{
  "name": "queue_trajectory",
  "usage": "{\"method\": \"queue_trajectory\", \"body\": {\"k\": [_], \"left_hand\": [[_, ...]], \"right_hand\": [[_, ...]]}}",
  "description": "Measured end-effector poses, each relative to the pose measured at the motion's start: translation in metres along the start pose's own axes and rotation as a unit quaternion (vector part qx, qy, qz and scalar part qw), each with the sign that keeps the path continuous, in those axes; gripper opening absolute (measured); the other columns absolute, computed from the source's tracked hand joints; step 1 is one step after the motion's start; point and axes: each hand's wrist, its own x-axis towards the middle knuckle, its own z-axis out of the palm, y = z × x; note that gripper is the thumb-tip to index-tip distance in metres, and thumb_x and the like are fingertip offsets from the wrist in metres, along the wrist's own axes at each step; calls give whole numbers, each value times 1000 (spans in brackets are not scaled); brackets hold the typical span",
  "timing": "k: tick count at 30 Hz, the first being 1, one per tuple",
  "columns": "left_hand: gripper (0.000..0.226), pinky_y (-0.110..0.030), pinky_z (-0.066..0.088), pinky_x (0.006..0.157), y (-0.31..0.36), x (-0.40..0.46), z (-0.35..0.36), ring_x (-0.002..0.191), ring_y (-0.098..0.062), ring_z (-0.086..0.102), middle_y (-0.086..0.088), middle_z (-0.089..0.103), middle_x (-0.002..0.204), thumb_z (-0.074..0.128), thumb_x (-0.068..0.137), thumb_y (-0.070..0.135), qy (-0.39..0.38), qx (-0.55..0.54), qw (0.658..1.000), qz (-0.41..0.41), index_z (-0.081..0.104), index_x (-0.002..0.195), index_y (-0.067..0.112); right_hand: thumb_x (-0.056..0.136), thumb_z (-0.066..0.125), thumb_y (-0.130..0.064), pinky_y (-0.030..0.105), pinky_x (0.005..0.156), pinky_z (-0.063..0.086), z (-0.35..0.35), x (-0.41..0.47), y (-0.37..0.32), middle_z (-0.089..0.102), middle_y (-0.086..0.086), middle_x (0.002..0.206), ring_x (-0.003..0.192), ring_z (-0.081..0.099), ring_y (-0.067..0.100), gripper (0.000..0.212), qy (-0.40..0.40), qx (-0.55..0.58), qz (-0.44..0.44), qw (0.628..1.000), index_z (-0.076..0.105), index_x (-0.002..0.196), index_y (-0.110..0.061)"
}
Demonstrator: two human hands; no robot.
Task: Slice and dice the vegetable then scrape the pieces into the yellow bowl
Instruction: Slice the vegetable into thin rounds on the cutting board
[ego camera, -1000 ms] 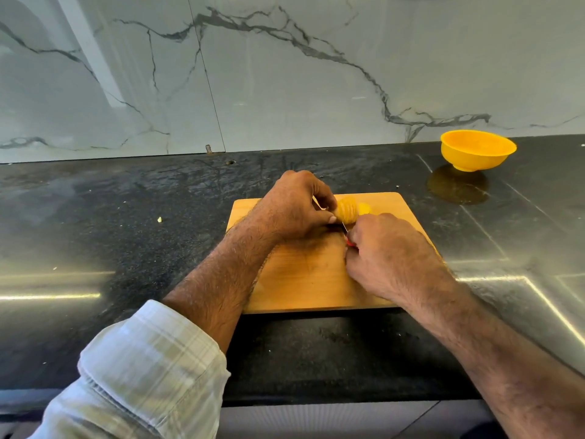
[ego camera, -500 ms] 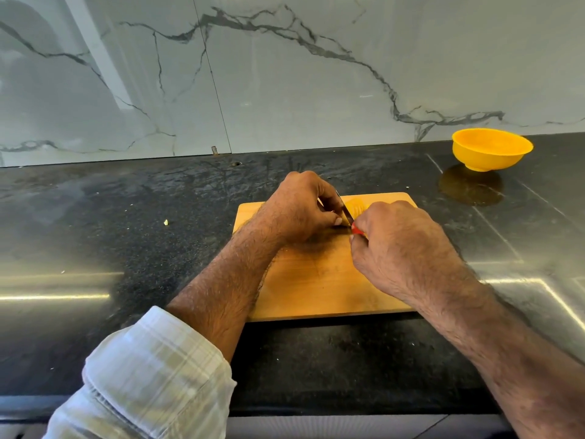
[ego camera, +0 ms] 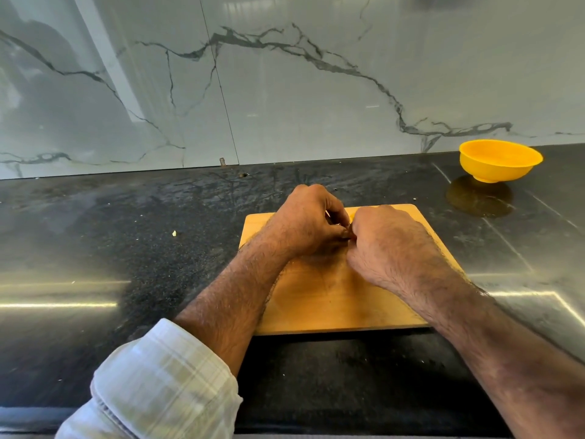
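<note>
Wooden cutting board (ego camera: 332, 299) sits square on the black stone counter (ego camera: 126, 248), its near edge close to the counter's front lip, with open counter stretching away to the left and a narrower strip on the right. Both hands crowd the board's far end: the left hand (ego camera: 305, 220) curls down with fingertips pinched together, the right hand (ego camera: 384, 245) is a closed fist right against it, a sliver of red knife handle (ego camera: 352, 237) showing where they meet. The vegetable is hidden under those hands, so I can't tell exactly what the left is gripping. Yellow bowl (ego camera: 498, 160) waits well apart at the back right, by the marble wall (ego camera: 285, 90). Half a second ago the blade and a yellow slice still peeked out; now the right hand covers them.
</note>
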Motion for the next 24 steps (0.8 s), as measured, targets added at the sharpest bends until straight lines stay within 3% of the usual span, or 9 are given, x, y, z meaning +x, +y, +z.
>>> {"method": "queue_trajectory", "body": {"k": [4,8,12,19,24], "left_hand": [[12,-26,63,83,1,-1,-1,85,-2,70,12,77,91,87,85,26,1,2,1000,3,84,96,23],[10,-27,63,84,0,-2,-1,86,-2,70,14,76,91,87,86,27,6,2,1000,5,84,95,25],[8,-30,64,83,-1,-3,-3,85,-2,71,16,75,86,88,84,27,6,6,1000,9,81,88,27],[9,-32,64,85,-3,-1,-6,86,-4,73,13,77,89,87,86,21,-13,-11,1000,3,83,93,25],[10,-31,64,86,-5,0,-6,87,-3,72,15,77,89,86,86,19,-11,-13,1000,3,84,94,25]], "right_hand": [[95,66,-35,30,70,49,7,-1,9,47,-3,79,82,56,17,31,19,6,1,1000,61,120,-17],[96,63,-36,32,71,48,19,-11,17,44,-5,83,87,53,19,30,6,0,4,1000,60,123,-22],[94,62,-38,31,76,54,19,-16,24,54,-4,92,86,56,20,34,5,14,6,1000,65,127,-29],[96,60,-44,35,79,59,2,-28,33,66,1,110,92,64,22,35,35,43,10,998,67,128,-30],[100,57,-41,33,78,59,-7,-29,25,66,1,96,88,64,20,31,53,47,-8,997,70,124,-28]]}}
